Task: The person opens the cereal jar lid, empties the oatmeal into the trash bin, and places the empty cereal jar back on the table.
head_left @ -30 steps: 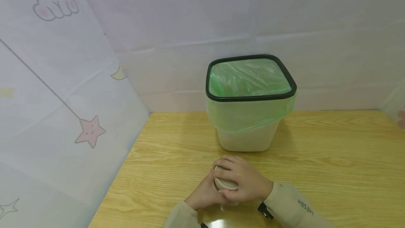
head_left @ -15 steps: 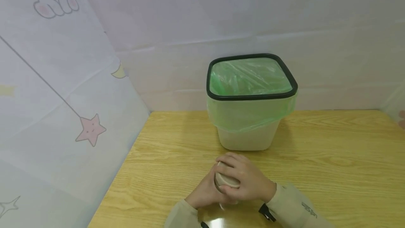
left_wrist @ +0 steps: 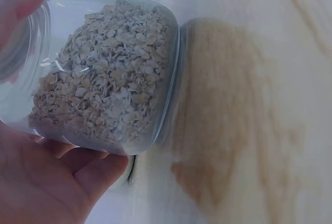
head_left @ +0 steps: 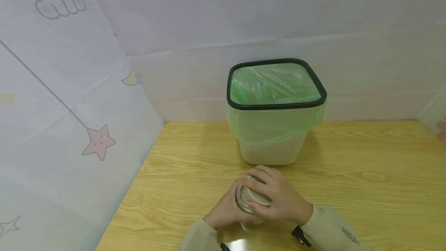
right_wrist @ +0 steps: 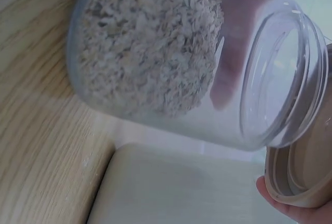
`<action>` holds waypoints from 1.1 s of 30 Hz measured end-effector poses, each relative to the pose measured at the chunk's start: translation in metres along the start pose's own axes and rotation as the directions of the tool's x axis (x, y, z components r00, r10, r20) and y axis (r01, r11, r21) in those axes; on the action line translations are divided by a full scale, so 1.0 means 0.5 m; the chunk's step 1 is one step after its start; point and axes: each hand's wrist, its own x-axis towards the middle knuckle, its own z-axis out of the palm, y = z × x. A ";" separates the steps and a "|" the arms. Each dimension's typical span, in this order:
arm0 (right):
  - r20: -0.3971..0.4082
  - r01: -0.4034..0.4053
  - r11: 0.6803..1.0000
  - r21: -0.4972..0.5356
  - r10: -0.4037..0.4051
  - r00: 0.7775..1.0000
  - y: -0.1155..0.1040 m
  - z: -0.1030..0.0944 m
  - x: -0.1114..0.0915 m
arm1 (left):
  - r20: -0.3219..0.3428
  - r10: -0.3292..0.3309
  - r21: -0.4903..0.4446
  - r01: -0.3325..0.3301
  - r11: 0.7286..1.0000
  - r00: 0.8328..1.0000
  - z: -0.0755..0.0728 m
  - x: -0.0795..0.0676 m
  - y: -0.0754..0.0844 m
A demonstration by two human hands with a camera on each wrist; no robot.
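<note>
A clear glass jar (right_wrist: 223, 128), part-filled with pale rolled oats (left_wrist: 106, 76), stands low over the wooden table in front of the bin. My left hand (head_left: 225, 209) grips its side, with fingers and thumb round the glass in the left wrist view. A beige round lid (head_left: 260, 197) is in my right hand (head_left: 283, 196), whose fingers curl over its edge. The lid sits tilted at the right of the jar's mouth, off the rim on the left, so oats show through the opening. In the right wrist view the lid's hollow underside faces the bare glass neck.
Behind the hands, a white bin (head_left: 270, 154) with a black rim (head_left: 277, 107) stands on the wooden table (head_left: 184, 165). A green plastic bag (head_left: 271, 125) lines it and hangs over its outside. A pale patterned sheet (head_left: 184, 80) forms the backdrop.
The lid has come up off the jar and shifted right with my right hand, baring part of the mouth. My left hand has kept its place on the jar.
</note>
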 end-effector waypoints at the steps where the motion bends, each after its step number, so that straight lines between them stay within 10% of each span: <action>1: 0.002 -0.004 1.000 -0.002 0.004 1.000 0.000 -0.002 -0.002 | 0.000 -0.005 0.001 0.005 1.000 1.000 0.000 0.000 0.000; 33: -0.067 -0.055 0.994 -0.096 0.048 0.997 0.020 -0.050 -0.054 | -0.050 -0.041 0.034 0.043 0.998 0.998 0.003 -0.001 0.010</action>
